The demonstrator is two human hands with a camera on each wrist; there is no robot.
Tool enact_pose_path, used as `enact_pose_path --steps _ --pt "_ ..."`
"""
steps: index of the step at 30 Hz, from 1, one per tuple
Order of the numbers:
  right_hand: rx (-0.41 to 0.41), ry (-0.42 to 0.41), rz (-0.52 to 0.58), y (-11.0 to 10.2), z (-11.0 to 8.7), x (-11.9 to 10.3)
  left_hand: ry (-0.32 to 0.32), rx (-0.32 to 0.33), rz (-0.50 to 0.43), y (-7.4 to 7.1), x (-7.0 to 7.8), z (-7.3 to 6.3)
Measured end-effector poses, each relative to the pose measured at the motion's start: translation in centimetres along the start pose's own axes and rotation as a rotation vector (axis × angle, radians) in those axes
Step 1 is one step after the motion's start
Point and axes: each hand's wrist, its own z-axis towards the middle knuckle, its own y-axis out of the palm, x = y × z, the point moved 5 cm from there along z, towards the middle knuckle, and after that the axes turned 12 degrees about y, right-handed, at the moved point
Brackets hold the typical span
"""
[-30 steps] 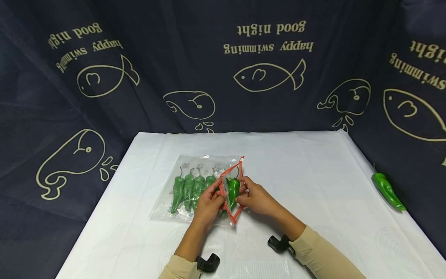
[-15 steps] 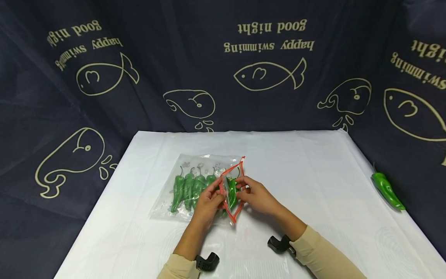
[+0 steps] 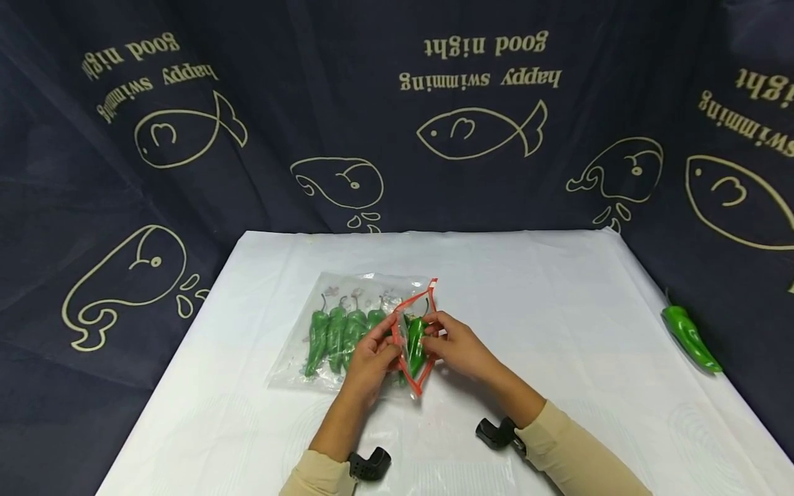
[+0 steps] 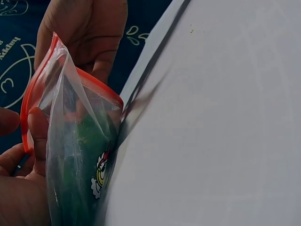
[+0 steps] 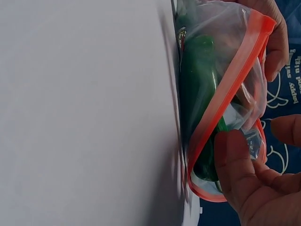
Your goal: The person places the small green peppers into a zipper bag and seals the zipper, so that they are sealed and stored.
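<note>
A clear plastic zip bag [image 3: 291, 368] with a red rim lies on the table, several green peppers [image 3: 317, 341] side by side inside it. Its mouth gapes toward the right. My left hand [image 3: 371, 362] holds the upper layer of the bag by the rim. At the mouth, a glossy green pepper [image 3: 416, 350] lies just within the rim, stem pointing away from me. My right hand [image 3: 459, 348] reaches in at the opening. In the right wrist view, its fingers [image 5: 237, 157] touch that pepper's end, and the thumb stands apart from them.
Another green pepper [image 3: 690, 339] lies at the table's right edge. White cloth covers the table [image 3: 527, 289], and a dark curtain [image 3: 260, 200] with fish drawings hangs behind and beside it. Each wrist wears a black camera mount [image 3: 370, 465].
My right fingers have shifted slightly along the pepper at the mouth and loosened from it. The left hand and the bag stay nearly where they were.
</note>
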Motion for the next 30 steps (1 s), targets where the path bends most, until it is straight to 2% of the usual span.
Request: enact_pose_path --steps 10,18,30 --pt "-0.013 0.022 0.04 0.3 0.2 0.1 0.007 -0.015 -0.013 0.2 0.2 0.0" --pt "-0.052 0.072 0.171 0.9 0.7 0.0 -0.003 -0.021 0.015 0.3 0.2 -0.1" --pt "-0.072 0.124 0.249 1.7 1.5 0.0 -0.012 -0.026 0.052 0.3 0.4 -0.2"
